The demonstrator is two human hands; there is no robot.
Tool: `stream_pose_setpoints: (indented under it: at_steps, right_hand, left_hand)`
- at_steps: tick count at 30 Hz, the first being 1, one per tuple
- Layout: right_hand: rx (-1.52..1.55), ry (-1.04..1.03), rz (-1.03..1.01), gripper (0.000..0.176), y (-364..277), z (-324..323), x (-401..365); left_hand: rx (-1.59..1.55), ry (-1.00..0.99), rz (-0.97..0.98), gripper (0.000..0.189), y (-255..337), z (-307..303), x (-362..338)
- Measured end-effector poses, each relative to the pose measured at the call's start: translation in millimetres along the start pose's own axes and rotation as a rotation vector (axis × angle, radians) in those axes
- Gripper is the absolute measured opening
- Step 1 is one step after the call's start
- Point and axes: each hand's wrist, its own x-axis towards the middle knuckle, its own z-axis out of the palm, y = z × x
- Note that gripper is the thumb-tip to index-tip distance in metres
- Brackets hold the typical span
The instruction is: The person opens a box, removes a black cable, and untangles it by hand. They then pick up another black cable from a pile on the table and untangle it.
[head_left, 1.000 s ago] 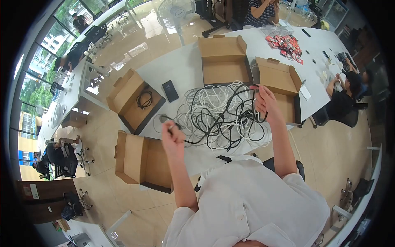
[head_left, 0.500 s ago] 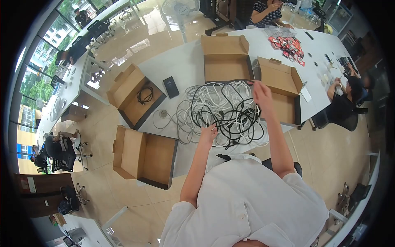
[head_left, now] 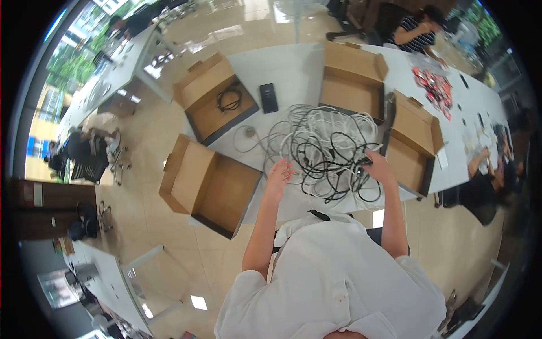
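Observation:
A tangled pile of white and black cables [head_left: 330,152] lies on the white table in front of me. At its left edge, my left hand [head_left: 280,171] has its fingers apart, holding nothing. My right hand [head_left: 377,165] is at the pile's right side, its fingers closed around a black cable. An open cardboard box [head_left: 217,110] at the upper left has a coiled black cable [head_left: 228,100] inside. Another open box [head_left: 226,189] sits at the lower left with its inside bare. Two more open boxes [head_left: 351,90] [head_left: 411,161] stand behind and to the right of the pile.
A black phone [head_left: 269,98] lies behind the pile. Red packets [head_left: 433,90] are heaped at the far right, near a person in a striped shirt [head_left: 415,33]. Another person in dark clothes [head_left: 480,183] sits at the table's right side.
The view has turned, shifting the table rightward in the picture. My right hand has come down from the pile's upper right edge to its right side. My left hand's fingers have spread at the left edge.

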Motion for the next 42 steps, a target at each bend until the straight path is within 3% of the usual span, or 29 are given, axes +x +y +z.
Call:
stream_pose_setpoints:
  at_steps: [2,5,9,13,16,18,20,24,29,33,36,39,42]
  right_hand:
    - [-0.113,-0.166,-0.154,0.069,-1,6,-5]
    - [-0.026,-0.220,-0.262,0.077,-4,36,6]
    - [-0.423,-0.303,-0.121,0.087,-62,57,1]
    - [-0.417,-0.471,0.072,0.092,-97,55,2]
    - [-0.311,-0.401,-0.023,0.088,-145,31,-5]
    - [-0.305,-0.362,-0.054,0.087,-166,20,-5]
    - [-0.325,-0.321,-0.018,0.086,-190,15,-5]
    - [-0.430,-0.299,0.061,0.078,-215,32,1]
    - [-0.389,-0.322,-0.172,0.075,-226,76,9]
    - [-0.330,-0.329,-0.228,0.071,-233,93,12]
    - [-0.347,-0.326,-0.229,0.068,-227,100,14]
    - [-0.363,-0.226,-0.243,0.066,-220,95,12]
    - [-0.395,-0.114,-0.268,0.065,-206,94,5]
  left_hand:
    - [-0.002,0.076,0.022,0.039,17,-21,4]
    - [0.030,0.177,0.072,0.037,45,-49,16]
    - [0.173,0.300,0.134,0.036,80,-75,49]
    - [0.349,0.347,0.272,0.030,114,-96,99]
    - [0.793,0.434,0.607,0.029,127,-142,178]
    - [0.995,0.457,0.698,0.028,167,-130,193]
    - [1.327,0.570,0.937,0.030,192,-131,224]
    - [1.522,0.434,0.788,0.041,216,-141,289]
    - [1.855,0.085,0.222,0.058,220,-149,311]
    - [2.209,0.123,0.352,0.047,215,-160,322]
    - [2.092,0.230,0.453,0.031,217,-165,316]
    - [1.976,0.392,0.771,0.027,239,-140,276]
    - [1.623,0.442,1.031,0.034,258,-132,238]
